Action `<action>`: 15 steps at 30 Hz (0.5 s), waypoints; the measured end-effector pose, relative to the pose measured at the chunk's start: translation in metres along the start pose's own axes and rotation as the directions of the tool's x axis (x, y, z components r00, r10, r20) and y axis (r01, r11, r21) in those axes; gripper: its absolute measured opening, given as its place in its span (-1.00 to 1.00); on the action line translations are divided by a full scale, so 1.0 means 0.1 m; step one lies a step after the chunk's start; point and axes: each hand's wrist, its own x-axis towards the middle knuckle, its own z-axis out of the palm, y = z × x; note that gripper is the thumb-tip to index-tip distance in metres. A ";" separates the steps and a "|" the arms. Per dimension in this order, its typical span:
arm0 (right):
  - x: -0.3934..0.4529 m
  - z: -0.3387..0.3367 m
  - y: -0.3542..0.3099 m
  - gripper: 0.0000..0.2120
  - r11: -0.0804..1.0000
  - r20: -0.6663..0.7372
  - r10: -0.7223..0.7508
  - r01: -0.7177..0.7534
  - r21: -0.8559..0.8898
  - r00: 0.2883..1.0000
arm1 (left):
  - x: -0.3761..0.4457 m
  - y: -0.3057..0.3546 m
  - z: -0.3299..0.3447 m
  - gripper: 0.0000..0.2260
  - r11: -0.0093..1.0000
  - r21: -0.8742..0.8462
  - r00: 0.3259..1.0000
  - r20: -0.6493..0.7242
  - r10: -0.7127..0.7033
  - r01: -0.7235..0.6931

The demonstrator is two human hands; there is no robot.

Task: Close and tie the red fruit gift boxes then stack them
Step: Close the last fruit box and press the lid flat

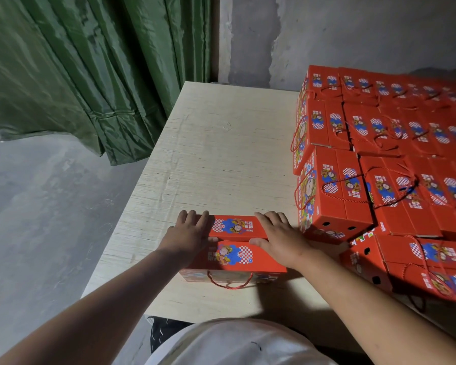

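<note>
Red cardboard dominates the head view: one red fruit gift box [233, 248] lies on the pale wood-grain surface [216, 154], near its front edge, directly before the person. Both top flaps are folded down and meet along a centre seam. The left hand [188, 234] presses flat on the left end of the flaps; the right hand [279, 237] presses flat on the right end. Fingers [270, 219] of both hands lie straight and spread, gripping nothing. A red cord handle [231, 283] hangs loose at the near side wall, not yet tied.

Judgement: the step in hand is closing the lid. To do it well, keep even downward pressure at both ends so the flaps seat flush, then bring the cords together over the seam.

Stacked finished boxes [379, 154] stand to the right, just beside the working box. Green curtain [77, 75] hangs at left, grey wall [353, 30] behind.
</note>
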 end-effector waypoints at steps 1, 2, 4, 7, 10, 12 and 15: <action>0.00 0.00 -0.01 -0.19 1.000 -0.002 -0.001 0.001 -0.003 1.000 | 0.00 0.01 0.00 -0.24 1.000 0.009 1.000 0.000 -0.001 0.001; -0.01 0.00 -0.01 -0.20 1.000 -0.004 -0.002 0.001 -0.009 1.000 | 0.00 0.02 -0.01 -0.24 1.000 0.019 1.000 0.001 -0.005 0.005; -0.02 0.01 -0.03 -0.20 1.000 -0.006 0.000 0.000 -0.018 1.000 | -0.01 0.05 -0.02 -0.24 0.999 0.041 1.000 0.001 -0.016 0.016; -0.03 0.01 -0.04 -0.21 1.000 -0.015 0.000 0.000 -0.028 1.000 | -0.02 0.07 -0.02 -0.25 0.999 0.032 1.000 -0.004 -0.018 0.018; -0.03 0.03 -0.03 -0.20 1.000 -0.020 -0.003 0.003 -0.015 1.000 | -0.03 0.06 -0.01 -0.22 1.000 0.001 1.000 -0.005 -0.022 0.022; -0.03 0.05 -0.02 -0.19 1.000 -0.020 -0.003 0.003 0.011 1.000 | -0.04 0.06 0.00 -0.19 0.999 -0.026 0.999 -0.009 -0.037 0.036; -0.04 0.07 0.00 -0.18 0.999 -0.027 0.004 -0.003 0.034 1.000 | -0.05 0.13 -0.02 -0.12 0.996 -0.038 0.996 -0.001 -0.084 0.084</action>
